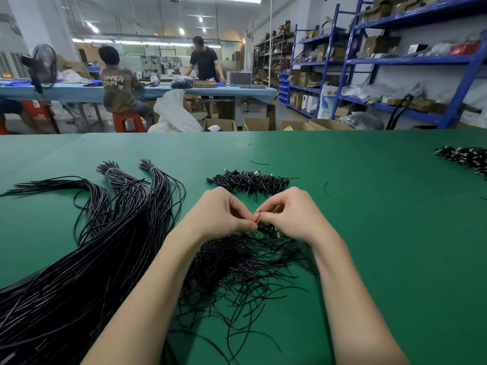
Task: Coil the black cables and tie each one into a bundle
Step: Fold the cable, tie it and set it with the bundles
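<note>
Where hands meet, cable sits pinched.

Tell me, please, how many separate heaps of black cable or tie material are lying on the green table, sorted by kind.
Long cable bundles, far ends tied in white: 1 heap
Loose short ties under the hands: 1 heap
Finished small coils: 2 heaps, centre and far right
Total: 4 heaps

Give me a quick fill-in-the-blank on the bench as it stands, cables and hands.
1. The table surface is ____.
2. The long cables lie on the person's ____ side.
3. Both hands, left hand and right hand, meet above the ____ of loose thin ties.
4. The finished bundles lie ____ the hands.

Missing: green; left; pile; beyond
</note>
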Available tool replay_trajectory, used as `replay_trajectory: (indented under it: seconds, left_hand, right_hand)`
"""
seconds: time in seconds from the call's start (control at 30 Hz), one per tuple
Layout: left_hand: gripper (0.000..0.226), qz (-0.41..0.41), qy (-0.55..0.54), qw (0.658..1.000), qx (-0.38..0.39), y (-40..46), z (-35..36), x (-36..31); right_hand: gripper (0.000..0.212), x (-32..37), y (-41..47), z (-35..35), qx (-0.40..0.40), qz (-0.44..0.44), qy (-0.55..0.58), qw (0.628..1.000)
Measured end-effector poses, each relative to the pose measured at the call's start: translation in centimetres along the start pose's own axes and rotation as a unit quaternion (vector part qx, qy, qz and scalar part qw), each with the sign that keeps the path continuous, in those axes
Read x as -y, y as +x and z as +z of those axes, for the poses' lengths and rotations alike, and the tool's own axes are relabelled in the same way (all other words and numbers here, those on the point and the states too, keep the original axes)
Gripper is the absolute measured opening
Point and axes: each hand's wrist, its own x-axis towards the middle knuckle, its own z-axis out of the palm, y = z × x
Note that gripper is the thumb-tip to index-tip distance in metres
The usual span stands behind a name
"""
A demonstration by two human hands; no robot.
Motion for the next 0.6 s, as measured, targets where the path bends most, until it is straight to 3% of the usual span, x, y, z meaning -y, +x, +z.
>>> replay_trajectory:
  seconds: [0.1,0.17,0.43,0.6]
  left_hand:
    - [0.009,-0.015,-0.041,0.993,-0.107,0.4,0.7,-0.5]
    - [0.009,-0.028,-0.063,0.987,-0.144,0.5,0.8,-0.6]
    - [0.007,-0.079,-0.252,0.958,-0.115,0.5,0.2,0.0]
    - [0.009,-0.109,-0.367,0.918,-0.098,0.6,0.2,-0.1]
  right_hand:
    - [0.016,1.0,0.3,0.6,-0.129,-0.036,-0.053,0.990]
    - [0.015,1.5,0.3,1.4,-0.169,-0.083,-0.054,0.981]
    - [0.016,1.0,0.1,2.5,-0.184,-0.124,0.005,0.975]
    - [0.016,1.1,-0.2,2.9,-0.183,-0.145,0.083,0.969]
